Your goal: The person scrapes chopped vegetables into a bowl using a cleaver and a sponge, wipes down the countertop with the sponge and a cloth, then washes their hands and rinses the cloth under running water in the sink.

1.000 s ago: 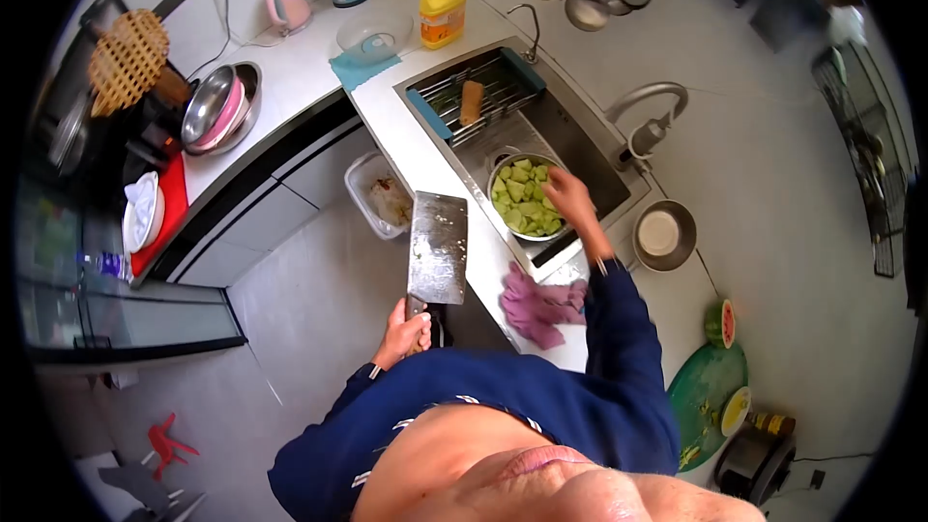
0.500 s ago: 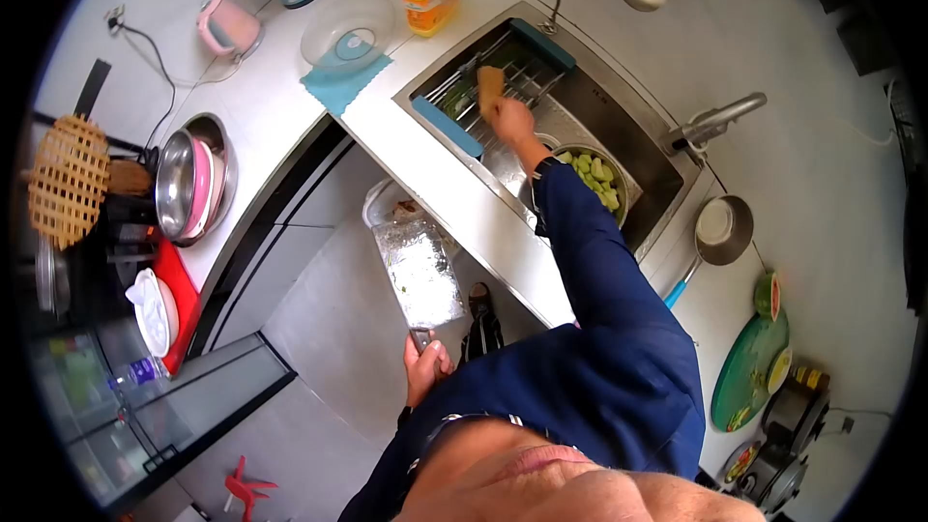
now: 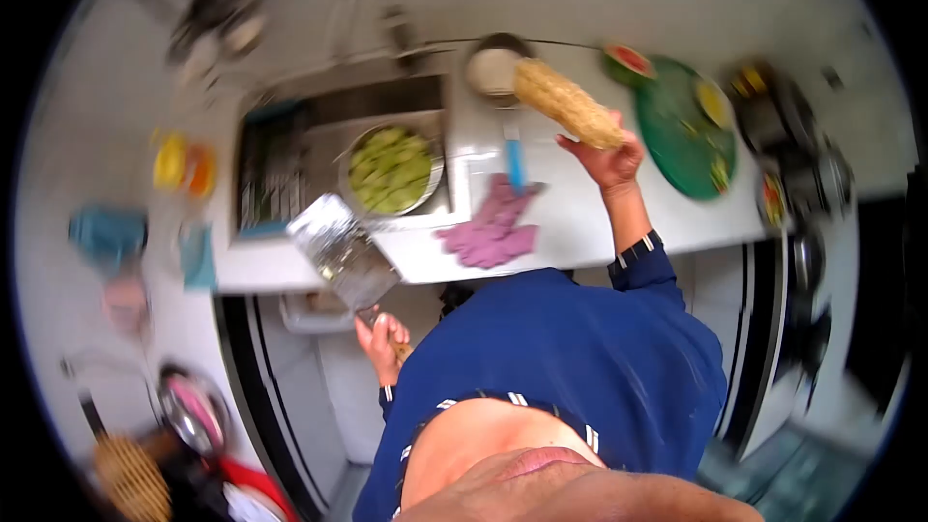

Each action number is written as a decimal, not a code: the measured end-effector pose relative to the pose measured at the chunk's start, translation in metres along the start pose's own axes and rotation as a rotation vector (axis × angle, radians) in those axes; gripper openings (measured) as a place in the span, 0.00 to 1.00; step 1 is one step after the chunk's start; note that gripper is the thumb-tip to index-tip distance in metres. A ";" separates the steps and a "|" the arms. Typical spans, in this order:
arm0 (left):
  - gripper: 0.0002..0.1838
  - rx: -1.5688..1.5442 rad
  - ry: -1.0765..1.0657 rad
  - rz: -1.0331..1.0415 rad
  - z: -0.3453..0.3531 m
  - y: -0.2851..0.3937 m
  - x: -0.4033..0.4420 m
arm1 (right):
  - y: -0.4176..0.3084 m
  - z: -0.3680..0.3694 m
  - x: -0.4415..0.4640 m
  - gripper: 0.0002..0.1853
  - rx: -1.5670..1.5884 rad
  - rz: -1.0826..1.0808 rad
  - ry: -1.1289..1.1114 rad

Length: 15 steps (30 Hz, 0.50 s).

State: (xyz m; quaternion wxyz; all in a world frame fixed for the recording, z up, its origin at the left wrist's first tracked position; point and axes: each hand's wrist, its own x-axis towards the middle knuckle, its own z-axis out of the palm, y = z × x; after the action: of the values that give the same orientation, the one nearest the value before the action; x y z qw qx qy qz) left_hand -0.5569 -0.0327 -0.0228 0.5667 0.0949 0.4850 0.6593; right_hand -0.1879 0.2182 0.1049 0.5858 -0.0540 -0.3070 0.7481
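"Since we go from near to far, what is the left hand (image 3: 382,333) doing?"

"Its fingers are clenched round the handle of a cleaver (image 3: 346,253). That arm is tucked close in front of the body, and the broad blade slants away to the far left. In view, the blade crosses the near edge of the bench (image 3: 570,232); how high it stands above, I cannot tell"

"And between the two hands?"

"On the bench lies a purple heap (image 3: 491,230), glove-like but blurred. Left of it and a little farther, a metal bowl (image 3: 439,180) of green pieces (image 3: 391,169) sits in the sink (image 3: 319,140)"

"So where is the beige block (image 3: 568,106)?"

"Over the right part of the bench, gripped near its end by the right hand (image 3: 614,159), whose fingers are wrapped about it. It extends from them to the far left, its long axis leaning much as the blade does. I'd say the relation that counts is the wide gap between block and blade: the right hand has the block, and the left is well off to its left"

"How is the right arm posed?"

"Stretched forward, hand past the cuff. Just beyond the block's far end is a pan (image 3: 489,72); to the hand's right, a green board (image 3: 672,150)"
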 end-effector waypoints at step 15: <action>0.10 0.200 -0.461 -0.396 0.316 -0.231 -0.054 | -0.272 -0.265 -0.223 0.06 -1.604 0.000 0.764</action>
State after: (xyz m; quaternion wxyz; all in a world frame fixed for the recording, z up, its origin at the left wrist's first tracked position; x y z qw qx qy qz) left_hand -0.1741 0.0645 -0.0109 0.7668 0.2006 0.4153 0.4464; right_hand 0.2269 0.1542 -0.0283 0.4341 -0.6940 -0.5223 0.2390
